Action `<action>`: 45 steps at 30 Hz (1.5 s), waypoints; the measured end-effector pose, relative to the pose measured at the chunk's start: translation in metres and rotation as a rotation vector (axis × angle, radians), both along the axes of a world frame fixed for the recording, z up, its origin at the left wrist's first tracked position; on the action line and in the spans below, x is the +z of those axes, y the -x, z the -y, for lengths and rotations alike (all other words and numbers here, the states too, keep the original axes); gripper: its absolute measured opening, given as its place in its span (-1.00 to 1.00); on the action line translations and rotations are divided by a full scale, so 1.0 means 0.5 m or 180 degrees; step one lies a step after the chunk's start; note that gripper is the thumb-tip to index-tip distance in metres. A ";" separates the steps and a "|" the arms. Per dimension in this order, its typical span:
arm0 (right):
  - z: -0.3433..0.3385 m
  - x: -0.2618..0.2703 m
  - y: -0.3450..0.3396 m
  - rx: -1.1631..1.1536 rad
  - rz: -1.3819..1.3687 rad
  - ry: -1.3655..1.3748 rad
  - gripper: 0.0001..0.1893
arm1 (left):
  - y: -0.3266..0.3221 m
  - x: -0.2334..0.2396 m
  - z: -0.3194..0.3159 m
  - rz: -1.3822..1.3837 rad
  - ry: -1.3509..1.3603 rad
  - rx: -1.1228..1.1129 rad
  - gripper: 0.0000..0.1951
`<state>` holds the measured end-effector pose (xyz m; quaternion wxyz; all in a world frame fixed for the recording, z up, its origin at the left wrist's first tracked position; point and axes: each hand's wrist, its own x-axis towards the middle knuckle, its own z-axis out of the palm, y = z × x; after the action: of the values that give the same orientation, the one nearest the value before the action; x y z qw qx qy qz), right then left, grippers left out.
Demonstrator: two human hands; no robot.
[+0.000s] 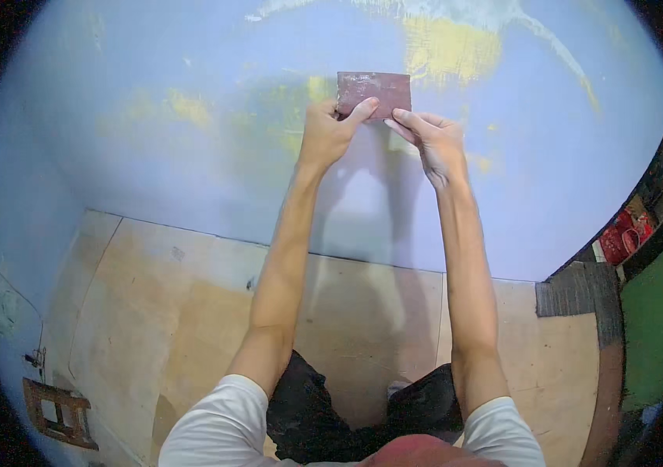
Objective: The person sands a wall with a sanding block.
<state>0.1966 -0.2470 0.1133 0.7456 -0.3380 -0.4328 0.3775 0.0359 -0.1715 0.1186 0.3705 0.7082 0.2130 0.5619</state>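
Note:
Both my hands hold a reddish-brown sheet of sandpaper [375, 90] up before the blue painted wall [238, 192]. My left hand [331, 131] grips its left side, with the thumb lying across the face of the sheet. At the lower right corner, my right hand [439, 137] pinches the edge between thumb and fingers. Whitish dust or scuffs mark the upper left of the sheet. Its back is hidden, and I cannot tell whether it touches the wall. Yellow patches [451, 52] show through the blue paint around it.
Wooden floor panels [220, 280] meet the wall below. At lower left lies a brown wooden frame [60, 414], near a thin cable [7, 277] on the side wall. On the right are dark grey strips [576, 292], a green surface [658, 327] and a red item [626, 236].

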 end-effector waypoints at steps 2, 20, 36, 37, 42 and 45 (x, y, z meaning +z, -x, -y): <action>0.000 0.003 0.005 -0.0124 0.0155 0.0001 -0.80 | 0.003 0.000 -0.008 -0.0078 0.0167 0.0080 -0.71; -0.004 0.001 0.032 -0.0646 0.0027 -0.0258 -0.85 | -0.019 0.011 0.019 0.0716 0.0087 0.0286 -0.80; -0.015 0.004 0.052 -0.0182 -0.1388 -0.0093 -0.81 | -0.069 -0.019 -0.018 0.1947 0.1189 -0.0831 -0.60; -0.014 0.003 0.052 -0.0265 -0.1414 -0.0012 -0.81 | -0.069 -0.022 -0.022 0.1942 0.1326 -0.0968 -0.61; -0.011 0.008 0.060 -0.0941 -0.1271 -0.0212 -0.85 | -0.046 -0.019 -0.029 0.1403 0.1371 -0.1549 -0.66; -0.011 0.006 0.055 -0.1036 -0.1078 -0.0290 -0.87 | -0.030 -0.008 -0.011 0.1212 0.1148 -0.1193 -0.70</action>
<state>0.1692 -0.2414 0.1166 0.8731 -0.3012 -0.2579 0.2837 0.0511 -0.1661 0.1145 0.6203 0.5402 0.1019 0.5596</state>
